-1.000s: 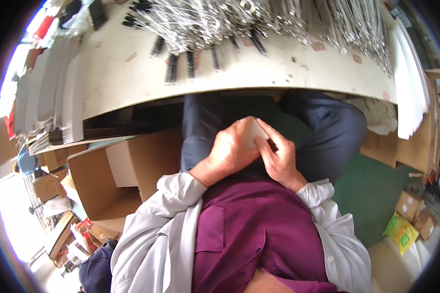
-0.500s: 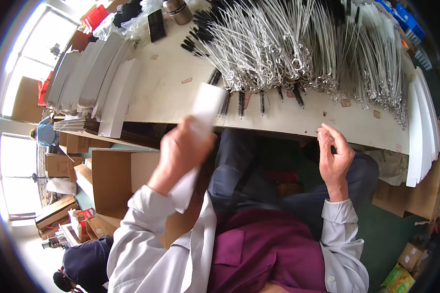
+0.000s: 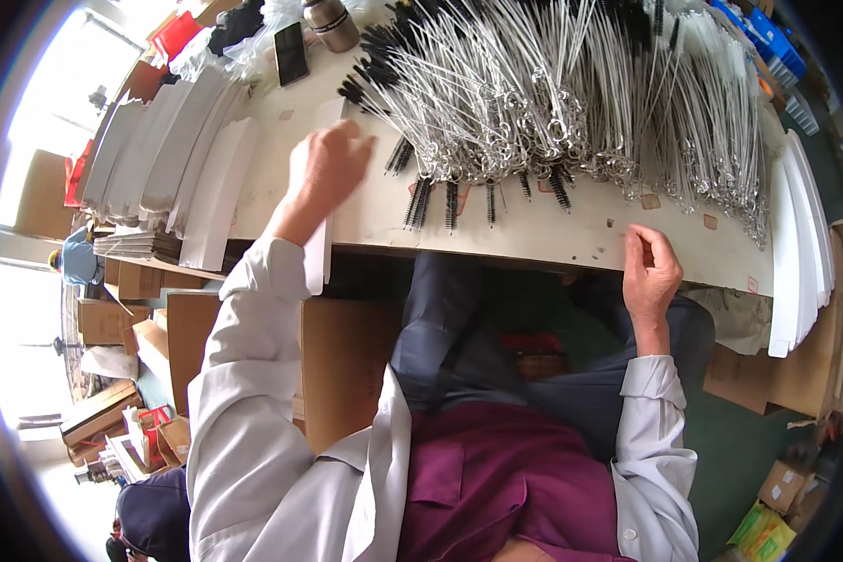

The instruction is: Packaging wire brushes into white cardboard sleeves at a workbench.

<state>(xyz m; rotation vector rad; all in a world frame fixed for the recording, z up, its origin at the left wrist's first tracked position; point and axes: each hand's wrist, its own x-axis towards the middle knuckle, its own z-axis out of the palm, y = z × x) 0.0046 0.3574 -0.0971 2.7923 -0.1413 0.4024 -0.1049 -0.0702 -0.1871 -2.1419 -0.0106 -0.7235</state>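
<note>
Our left hand is closed around a long white card sleeve, which runs under the palm and hangs over the near edge of the surface. Our right hand rests loosely curled and empty at that edge, near the heap of wire brushes.

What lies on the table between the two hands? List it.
In the head view, between the left hand and the right hand lie black-tipped wire brushes, ends toward the table edge; nearer the right hand the tabletop is bare.
</note>
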